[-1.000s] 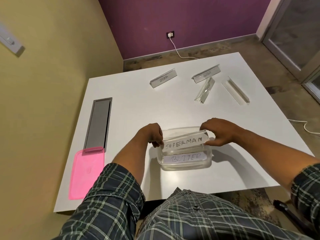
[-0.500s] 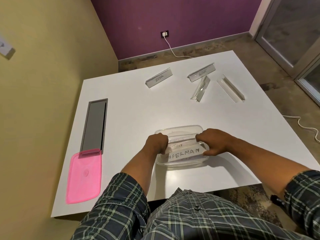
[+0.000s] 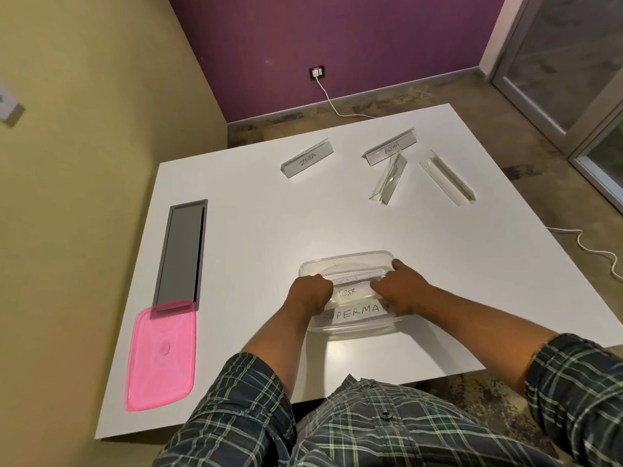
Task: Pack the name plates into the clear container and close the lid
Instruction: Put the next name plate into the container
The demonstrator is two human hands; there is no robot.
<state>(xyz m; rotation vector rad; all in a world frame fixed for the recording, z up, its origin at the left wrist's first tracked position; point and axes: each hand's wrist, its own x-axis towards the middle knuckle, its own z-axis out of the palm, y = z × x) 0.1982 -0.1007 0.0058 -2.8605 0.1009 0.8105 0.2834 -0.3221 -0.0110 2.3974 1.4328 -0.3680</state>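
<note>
The clear container (image 3: 347, 259) sits on the white table near its front edge. Inside it lie the SUPERMAN name plate (image 3: 355, 315) and, behind it, the TIGER name plate (image 3: 350, 293). My left hand (image 3: 308, 293) and my right hand (image 3: 401, 291) are both down in the container, fingers curled at the two ends of the plates. Whether they grip the SUPERMAN or the TIGER plate is hidden. Farther back on the table lie the ZEBRA plate (image 3: 306, 158), the ALPHA plate (image 3: 391, 150) and two clear plates (image 3: 387, 178) (image 3: 446, 178). The pink lid (image 3: 161, 355) lies at the front left.
A grey cable hatch (image 3: 183, 251) is set into the table's left side, its near end under the pink lid. A white cable (image 3: 337, 106) runs from a wall socket across the floor. A glass door stands at the right.
Both hands lowered the SUPERMAN plate from above the container down into it, in front of the TIGER plate. The camera view shifted slightly.
</note>
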